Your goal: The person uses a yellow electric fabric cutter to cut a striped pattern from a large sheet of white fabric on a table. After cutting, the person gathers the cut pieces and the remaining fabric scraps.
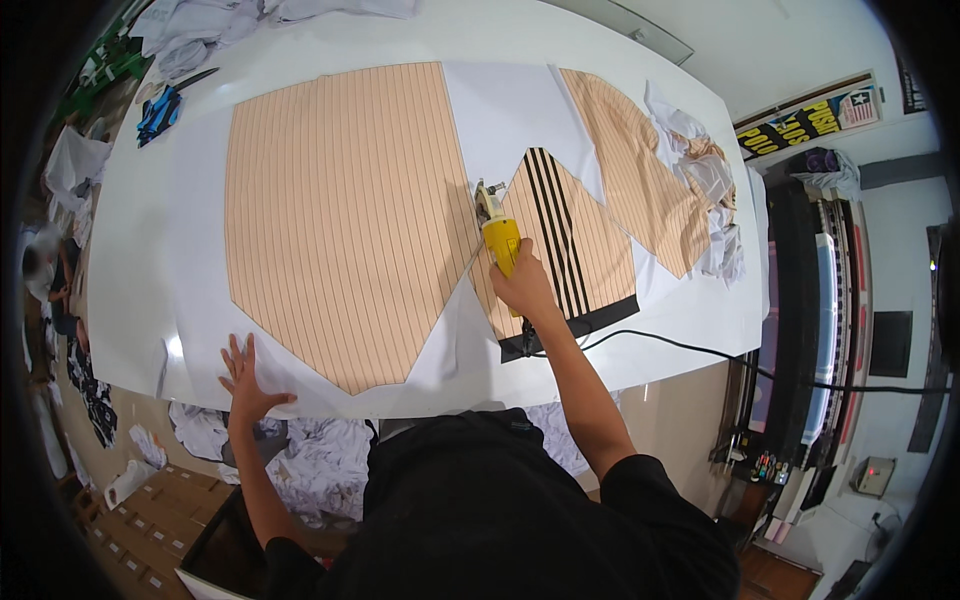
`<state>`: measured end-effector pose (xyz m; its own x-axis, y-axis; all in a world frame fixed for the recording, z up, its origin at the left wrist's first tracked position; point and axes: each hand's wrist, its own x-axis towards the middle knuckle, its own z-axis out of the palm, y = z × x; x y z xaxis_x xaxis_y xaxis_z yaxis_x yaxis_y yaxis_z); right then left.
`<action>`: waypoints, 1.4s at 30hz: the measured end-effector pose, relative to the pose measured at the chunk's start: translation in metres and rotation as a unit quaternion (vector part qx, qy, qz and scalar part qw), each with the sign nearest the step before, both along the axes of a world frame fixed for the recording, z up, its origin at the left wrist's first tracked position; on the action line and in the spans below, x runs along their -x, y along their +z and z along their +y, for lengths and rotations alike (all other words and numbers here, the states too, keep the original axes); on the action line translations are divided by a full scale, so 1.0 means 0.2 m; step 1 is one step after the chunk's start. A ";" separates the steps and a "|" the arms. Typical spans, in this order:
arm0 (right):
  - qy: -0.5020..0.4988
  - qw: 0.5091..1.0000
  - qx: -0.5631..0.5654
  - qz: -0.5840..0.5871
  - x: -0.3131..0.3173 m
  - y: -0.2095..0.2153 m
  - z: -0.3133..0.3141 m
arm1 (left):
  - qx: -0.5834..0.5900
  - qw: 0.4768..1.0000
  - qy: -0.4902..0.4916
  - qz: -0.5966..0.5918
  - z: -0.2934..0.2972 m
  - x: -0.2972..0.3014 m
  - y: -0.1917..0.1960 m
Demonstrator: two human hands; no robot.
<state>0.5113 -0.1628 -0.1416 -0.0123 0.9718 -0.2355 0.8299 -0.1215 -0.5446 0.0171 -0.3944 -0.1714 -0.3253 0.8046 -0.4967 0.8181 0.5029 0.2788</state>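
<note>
My right hand (526, 284) is wrapped round the yellow body of an electric rotary fabric cutter (501, 246), whose metal head points away from me. The cutter stands on the fabric between a large peach striped panel (340, 210) on the left and a smaller striped piece (600, 250) with black bands on the right. Fingers spread, my left hand (252, 385) lies flat on white fabric by the near left edge of the large panel. A black cord (690, 350) runs from the cutter off to the right. The cutter's blade is too small to make out.
Another striped piece (640, 170) lies at the far right, beside crumpled scraps (710, 185). White cloth (190, 35) is heaped at the far left, near scissors (195, 80) and a blue-black scrap (158, 115). Fabric rolls (825, 330) stand right of the white table (120, 300). A person (62, 280) sits at left.
</note>
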 end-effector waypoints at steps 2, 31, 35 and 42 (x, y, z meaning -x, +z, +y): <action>0.011 1.000 -0.018 0.001 0.01 -0.02 0.07 | -0.004 1.000 -0.001 -0.004 0.00 0.01 0.00; 0.030 0.999 -0.032 -0.009 0.36 -0.03 1.35 | 0.009 0.999 0.024 -0.041 0.04 0.02 0.05; 0.032 0.999 -0.031 -0.014 0.43 -0.02 1.49 | 0.019 0.998 0.033 -0.040 0.04 0.03 0.02; 0.040 0.998 -0.046 -0.012 0.52 -0.06 1.79 | 0.020 0.999 0.030 -0.033 0.02 0.04 -0.01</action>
